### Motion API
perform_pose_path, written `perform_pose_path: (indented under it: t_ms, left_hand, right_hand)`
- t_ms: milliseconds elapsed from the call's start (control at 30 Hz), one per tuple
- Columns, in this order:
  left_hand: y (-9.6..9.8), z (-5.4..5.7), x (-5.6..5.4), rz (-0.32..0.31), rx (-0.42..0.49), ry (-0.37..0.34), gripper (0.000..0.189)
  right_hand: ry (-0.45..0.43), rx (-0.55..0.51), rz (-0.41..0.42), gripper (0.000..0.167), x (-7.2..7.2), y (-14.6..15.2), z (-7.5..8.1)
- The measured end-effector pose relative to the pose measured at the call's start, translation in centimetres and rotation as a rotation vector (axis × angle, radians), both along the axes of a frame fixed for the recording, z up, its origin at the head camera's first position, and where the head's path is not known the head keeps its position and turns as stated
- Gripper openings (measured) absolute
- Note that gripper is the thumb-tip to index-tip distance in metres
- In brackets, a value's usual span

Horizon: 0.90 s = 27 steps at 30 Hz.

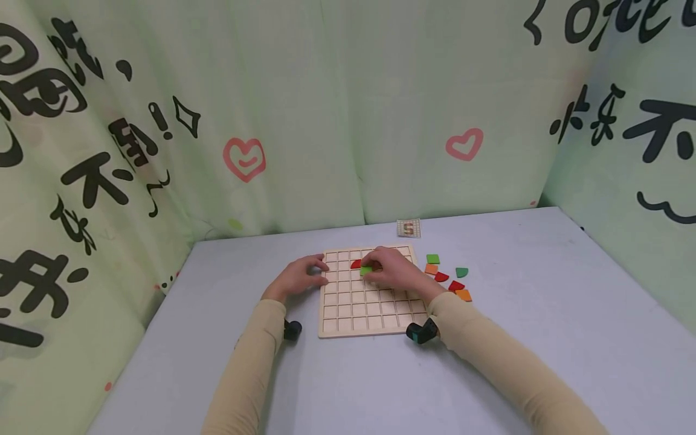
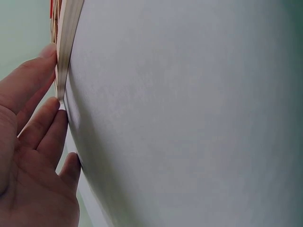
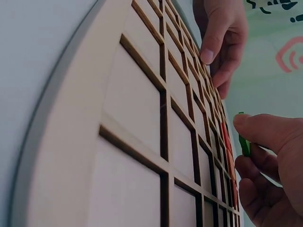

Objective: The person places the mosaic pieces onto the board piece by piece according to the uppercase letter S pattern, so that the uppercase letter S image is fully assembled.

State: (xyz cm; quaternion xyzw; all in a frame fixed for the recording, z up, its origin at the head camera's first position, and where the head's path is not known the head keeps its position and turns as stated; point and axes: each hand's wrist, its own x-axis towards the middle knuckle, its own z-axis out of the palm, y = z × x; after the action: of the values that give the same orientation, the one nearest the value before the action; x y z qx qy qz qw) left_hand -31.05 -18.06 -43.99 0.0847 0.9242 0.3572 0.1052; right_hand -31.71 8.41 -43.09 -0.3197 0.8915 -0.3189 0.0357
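A wooden grid board lies flat on the table. Over its upper part, my right hand pinches a light green tile between thumb and finger; the right wrist view shows this green tile edge-on, close above the grid. Just beyond it, a red piece sits in a cell, and more red pieces show along the far cells in the right wrist view. My left hand rests at the board's left edge, its fingertips touching the frame with fingers loosely extended.
Right of the board lie loose pieces: a light green square, a dark green piece, orange squares and red rounded pieces. Behind the board is a small patterned card. A printed curtain hangs along the table's back.
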Motion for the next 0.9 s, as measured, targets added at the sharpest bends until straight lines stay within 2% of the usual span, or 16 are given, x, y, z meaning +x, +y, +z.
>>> perform_pose_path:
  t_ms: [233,467,900]
  left_hand:
    - [-0.1,-0.1,-0.1,-0.018,-0.005,0.011,0.025]
    - [-0.1,0.0,0.0,-0.022,-0.009,0.012,0.025]
    - [0.0,0.2,0.1,-0.024,-0.001,0.016,0.025]
  right_hand:
    - [0.037,0.062,0.025,0.023,-0.2,-1.1,-0.1]
    - [0.073,0.078,0.065,0.024,-0.3,-1.8,-0.2]
    - [0.047,0.075,0.040,0.026,-0.6,-2.4,-0.6]
